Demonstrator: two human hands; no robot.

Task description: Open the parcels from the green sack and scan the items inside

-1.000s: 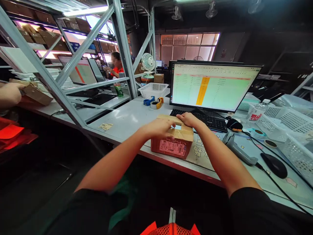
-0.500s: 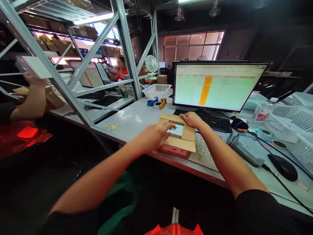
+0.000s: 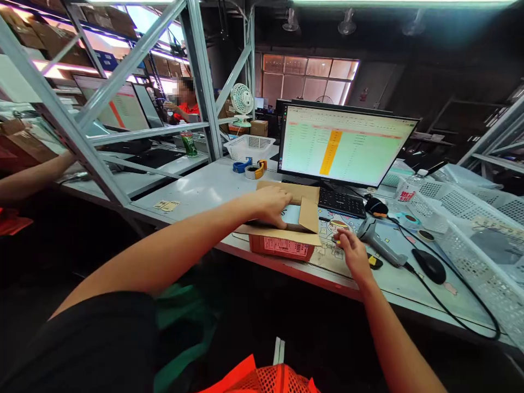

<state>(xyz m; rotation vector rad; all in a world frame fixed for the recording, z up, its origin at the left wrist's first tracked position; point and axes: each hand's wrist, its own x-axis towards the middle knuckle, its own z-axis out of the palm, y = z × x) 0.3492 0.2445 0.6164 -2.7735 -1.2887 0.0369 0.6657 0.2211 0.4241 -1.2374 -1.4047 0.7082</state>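
Note:
A cardboard box (image 3: 282, 248) with a pink printed label on its near side stands at the desk's front edge, its flaps folded outward. White contents (image 3: 291, 214) show inside. My left hand (image 3: 270, 205) is over the opening, thumb apart from the bent fingers; some fingertips are hidden, and I see nothing held. Right of the box, my right hand (image 3: 354, 252) has its fingers curled round a slim black-and-yellow tool (image 3: 375, 262). The tool's ends show on both sides of the hand, and its middle is hidden.
A monitor (image 3: 344, 144) and keyboard (image 3: 341, 203) stand behind the box. To the right are a barcode scanner (image 3: 380, 243), a mouse (image 3: 428, 266), a bottle (image 3: 410, 186) and white baskets (image 3: 483, 245). Tape dispensers (image 3: 256, 170) lie behind left. A metal rack post (image 3: 82, 134) and a co-worker's arm (image 3: 36, 174) are at left.
My right hand has left the box's far edge and moved right and down to the black-and-yellow tool. My left hand has moved over the opening. The view has shifted to the right.

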